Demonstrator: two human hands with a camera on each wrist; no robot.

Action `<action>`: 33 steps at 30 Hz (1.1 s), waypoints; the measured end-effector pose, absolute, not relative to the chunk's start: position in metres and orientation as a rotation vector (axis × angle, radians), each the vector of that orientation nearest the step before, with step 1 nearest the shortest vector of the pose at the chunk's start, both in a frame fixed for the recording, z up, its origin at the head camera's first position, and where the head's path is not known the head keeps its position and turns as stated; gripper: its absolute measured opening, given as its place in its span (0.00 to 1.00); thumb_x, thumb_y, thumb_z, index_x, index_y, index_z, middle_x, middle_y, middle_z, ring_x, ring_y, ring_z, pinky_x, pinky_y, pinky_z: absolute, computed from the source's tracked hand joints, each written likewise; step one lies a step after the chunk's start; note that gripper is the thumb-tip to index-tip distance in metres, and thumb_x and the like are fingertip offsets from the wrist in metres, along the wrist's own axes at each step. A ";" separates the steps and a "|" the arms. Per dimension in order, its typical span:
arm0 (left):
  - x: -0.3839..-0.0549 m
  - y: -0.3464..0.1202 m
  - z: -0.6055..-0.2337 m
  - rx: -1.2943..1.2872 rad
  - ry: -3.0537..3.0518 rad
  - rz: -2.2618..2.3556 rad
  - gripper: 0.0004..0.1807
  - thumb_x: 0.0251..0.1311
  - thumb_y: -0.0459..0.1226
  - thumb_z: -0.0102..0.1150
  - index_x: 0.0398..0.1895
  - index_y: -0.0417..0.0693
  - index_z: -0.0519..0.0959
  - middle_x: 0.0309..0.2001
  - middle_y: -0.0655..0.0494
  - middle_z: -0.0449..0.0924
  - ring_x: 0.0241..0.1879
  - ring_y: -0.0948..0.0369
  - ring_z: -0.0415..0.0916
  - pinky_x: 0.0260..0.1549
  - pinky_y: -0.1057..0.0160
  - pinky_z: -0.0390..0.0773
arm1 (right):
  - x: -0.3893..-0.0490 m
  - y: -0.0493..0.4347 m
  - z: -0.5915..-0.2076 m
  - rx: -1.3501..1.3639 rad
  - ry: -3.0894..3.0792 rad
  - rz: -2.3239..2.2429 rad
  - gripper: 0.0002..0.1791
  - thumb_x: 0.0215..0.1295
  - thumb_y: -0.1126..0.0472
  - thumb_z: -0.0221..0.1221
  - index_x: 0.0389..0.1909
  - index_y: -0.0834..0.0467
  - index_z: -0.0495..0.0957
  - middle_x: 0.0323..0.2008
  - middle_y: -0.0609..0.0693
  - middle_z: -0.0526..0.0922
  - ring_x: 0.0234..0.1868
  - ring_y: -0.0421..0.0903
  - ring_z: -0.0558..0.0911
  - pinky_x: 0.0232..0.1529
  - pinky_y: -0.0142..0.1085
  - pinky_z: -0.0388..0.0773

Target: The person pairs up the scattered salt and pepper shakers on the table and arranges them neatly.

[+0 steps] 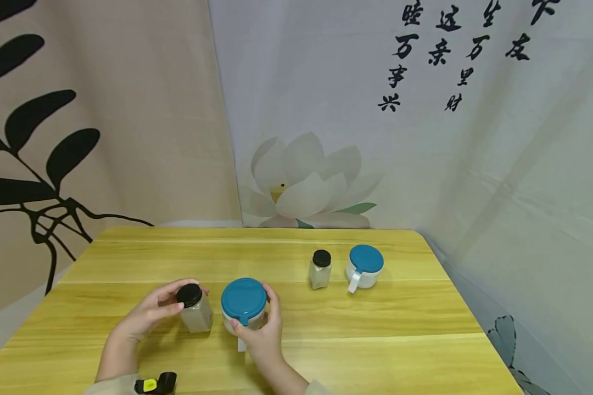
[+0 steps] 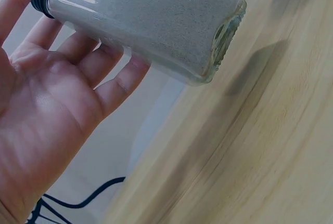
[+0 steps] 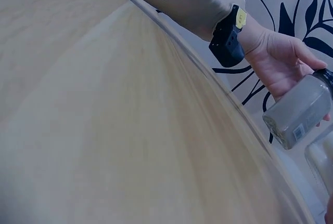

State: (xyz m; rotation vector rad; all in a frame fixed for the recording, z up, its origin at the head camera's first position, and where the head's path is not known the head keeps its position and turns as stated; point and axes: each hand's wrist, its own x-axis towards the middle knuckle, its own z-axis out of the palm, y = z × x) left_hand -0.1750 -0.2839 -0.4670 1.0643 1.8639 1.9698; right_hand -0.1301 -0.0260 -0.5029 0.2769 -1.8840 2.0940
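Note:
In the head view my left hand (image 1: pixel 150 310) grips a glass jar (image 1: pixel 196 318) by its black lid, thumb at the near side. The left wrist view shows the same jar (image 2: pixel 140 21), full of pale greyish powder, its base apart from the wood. My right hand (image 1: pixel 264 334) holds a round jar with a blue lid (image 1: pixel 244 298), thumb in front and fingers round the right side. A pale handle (image 1: pixel 241 344) sticks out toward me below that lid. Only a sliver of this clear-walled jar (image 3: pixel 321 156) shows in the right wrist view.
Farther back on the wooden table (image 1: pixel 375 351) stand a smaller black-lidded glass jar (image 1: pixel 320 273) and, to its right, another blue-lidded jar (image 1: pixel 365 266) with a pale handle. A printed curtain (image 1: pixel 306 109) hangs behind the table's back edge.

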 end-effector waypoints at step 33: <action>-0.175 -0.295 -0.474 1.152 1.736 2.022 0.27 0.63 0.19 0.33 0.66 0.31 0.61 0.61 0.40 0.71 0.61 0.53 0.69 0.57 0.61 0.66 | -0.130 -0.047 -0.514 0.288 -1.917 2.046 0.45 0.44 0.59 0.74 0.65 0.51 0.64 0.57 0.45 0.72 0.57 0.51 0.71 0.53 0.59 0.62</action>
